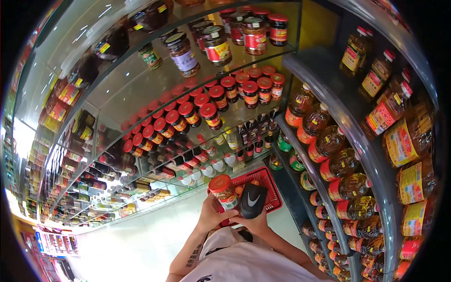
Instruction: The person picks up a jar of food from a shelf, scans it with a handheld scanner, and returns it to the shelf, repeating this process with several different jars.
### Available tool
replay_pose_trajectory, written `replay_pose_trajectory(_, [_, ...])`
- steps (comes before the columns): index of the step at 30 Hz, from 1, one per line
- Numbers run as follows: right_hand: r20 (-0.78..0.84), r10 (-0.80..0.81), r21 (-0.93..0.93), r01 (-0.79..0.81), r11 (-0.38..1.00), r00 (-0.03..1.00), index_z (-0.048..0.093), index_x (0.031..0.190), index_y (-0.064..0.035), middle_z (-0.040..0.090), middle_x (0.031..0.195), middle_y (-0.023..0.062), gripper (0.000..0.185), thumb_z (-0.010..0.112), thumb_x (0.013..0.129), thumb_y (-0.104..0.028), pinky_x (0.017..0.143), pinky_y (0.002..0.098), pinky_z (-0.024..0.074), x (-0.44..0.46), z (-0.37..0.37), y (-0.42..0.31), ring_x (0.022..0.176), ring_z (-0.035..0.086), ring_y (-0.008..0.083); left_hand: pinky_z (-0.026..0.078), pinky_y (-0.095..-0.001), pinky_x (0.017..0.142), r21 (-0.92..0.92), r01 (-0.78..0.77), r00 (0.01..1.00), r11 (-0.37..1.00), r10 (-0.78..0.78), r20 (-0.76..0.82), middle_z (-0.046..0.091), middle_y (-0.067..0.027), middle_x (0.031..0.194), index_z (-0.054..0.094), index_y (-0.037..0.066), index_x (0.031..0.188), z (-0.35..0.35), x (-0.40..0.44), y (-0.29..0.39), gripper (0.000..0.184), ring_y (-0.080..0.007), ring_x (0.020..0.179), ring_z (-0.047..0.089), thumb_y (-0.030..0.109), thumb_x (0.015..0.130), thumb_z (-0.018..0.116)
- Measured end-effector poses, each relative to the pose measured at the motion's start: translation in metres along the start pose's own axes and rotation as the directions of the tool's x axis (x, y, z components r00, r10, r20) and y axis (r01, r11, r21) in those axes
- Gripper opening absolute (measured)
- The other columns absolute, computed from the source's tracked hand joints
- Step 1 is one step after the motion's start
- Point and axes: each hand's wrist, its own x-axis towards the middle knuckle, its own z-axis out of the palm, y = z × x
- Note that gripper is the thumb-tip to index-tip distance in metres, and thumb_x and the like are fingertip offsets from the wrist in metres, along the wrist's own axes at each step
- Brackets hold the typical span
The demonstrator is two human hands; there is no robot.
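Currently, left hand [209, 217]: fingers clamped around red-lidded glass jar [223, 191]
Right hand [253, 223]: by black, white-swooshed object [253, 201]; finger closure can't be told
Red plastic basket [275, 186]: beyond both hands' fingers

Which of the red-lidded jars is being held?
The jar in the left hand, seen against the red basket; the other red-lidded jars stand on the glass shelves.
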Motion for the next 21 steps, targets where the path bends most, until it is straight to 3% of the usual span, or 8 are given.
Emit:
replay_pose_trajectory(8, [0.029, -0.058, 0.053, 0.056, 0.997, 0.998, 0.060, 0.112, -0.0027, 0.068, 0.101, 0.0054, 0.061, 0.093, 0.063, -0.014, 0.086, 0.0330, 0.0520, 0.016, 0.029, -0.015, 0.092, 0.065, 0.0158, 0.045, -0.0386, 0.103, 0.022, -0.116, 0.993, 0.993, 0.116, -0.029, 0.058, -0.0102, 0.127, 0.041, -0.002, 0.137, -0.026, -0.002, 0.025, 0.084, -0.0192, 0.116, 0.057, 0.000, 0.068, 0.087])
replay_pose_trajectory(12, [0.137, -0.098, -0.065, 0.107, 0.992, 0.986, 0.051, 0.126, -0.0012, 0.062, 0.121, 0.0075, 0.075, 0.093, 0.064, -0.012, 0.093, 0.0324, 0.0491, 0.021, 0.036, -0.014, 0.107, 0.059, 0.0148, 0.048, -0.0360, 0.098, -0.005, -0.158, 0.987, 0.987, 0.157, -0.030, 0.062, -0.0082, 0.120, 0.046, -0.001, 0.134, -0.056, 0.008, 0.051, 0.080, -0.0168, 0.110, 0.060, 0.007, 0.068, 0.090])
replay_pose_trajectory(13, [0.140, -0.113, 0.005, 0.113, 0.994, 0.984, 0.049, 0.129, -0.0005, 0.060, 0.123, 0.0078, 0.077, 0.092, 0.065, -0.009, 0.094, 0.0327, 0.0487, 0.026, 0.041, -0.016, 0.108, 0.058, 0.0148, 0.049, -0.0373, 0.098, 0.003, -0.260, 0.965, 0.965, 0.260, -0.038, 0.062, -0.0084, 0.121, 0.046, 0.000, 0.133, -0.057, 0.008, 0.067, 0.073, -0.0161, 0.110, 0.060, 0.006, 0.072, 0.086])
replay_pose_trajectory(14, [0.138, -0.138, 0.079, 0.128, 0.989, 0.981, 0.047, 0.131, 0.0001, 0.059, 0.126, 0.0082, 0.079, 0.091, 0.066, -0.007, 0.094, 0.0329, 0.0484, 0.033, 0.048, -0.018, 0.109, 0.058, 0.0149, 0.049, -0.0377, 0.100, 0.018, -0.275, 0.960, 0.961, 0.275, -0.050, 0.060, -0.0093, 0.125, 0.045, 0.001, 0.134, -0.064, 0.008, 0.076, 0.075, -0.0172, 0.114, 0.059, 0.006, 0.071, 0.087])
replay_pose_trajectory(18, [0.137, -0.110, 0.030, 0.107, 0.994, 0.984, 0.046, 0.133, 0.0007, 0.058, 0.129, 0.0095, 0.077, 0.088, 0.068, -0.002, 0.092, 0.0301, 0.0495, 0.033, 0.055, -0.024, 0.106, 0.059, 0.0142, 0.047, -0.0373, 0.102, 0.221, -0.383, 0.912, 0.897, 0.406, -0.066, 0.060, -0.0100, 0.127, 0.044, 0.000, 0.136, -0.076, 0.004, 0.112, 0.080, -0.0180, 0.116, 0.059, 0.007, 0.069, 0.088])
replay_pose_trajectory(19, [0.122, -0.151, -0.025, 0.155, 0.988, 0.981, 0.047, 0.131, 0.0006, 0.059, 0.126, 0.0096, 0.074, 0.087, 0.068, 0.001, 0.086, 0.0285, 0.0516, 0.031, 0.053, -0.016, 0.103, 0.061, 0.0128, 0.047, -0.0373, 0.102, 0.272, -0.399, 0.899, 0.876, 0.432, -0.071, 0.060, -0.0101, 0.127, 0.043, 0.000, 0.136, -0.078, 0.003, 0.116, 0.081, -0.0181, 0.117, 0.059, 0.008, 0.069, 0.089])
replay_pose_trajectory(21, [0.103, -0.175, 0.039, 0.172, 0.984, 0.979, 0.048, 0.130, 0.0002, 0.059, 0.125, 0.0094, 0.073, 0.086, 0.068, 0.003, 0.084, 0.0282, 0.0520, 0.027, 0.063, -0.024, 0.102, 0.062, 0.0128, 0.047, -0.0370, 0.102, 0.287, -0.416, 0.888, 0.863, 0.453, -0.076, 0.060, -0.0102, 0.127, 0.044, -0.001, 0.136, -0.084, 0.004, 0.117, 0.081, -0.0178, 0.117, 0.059, 0.008, 0.069, 0.089])
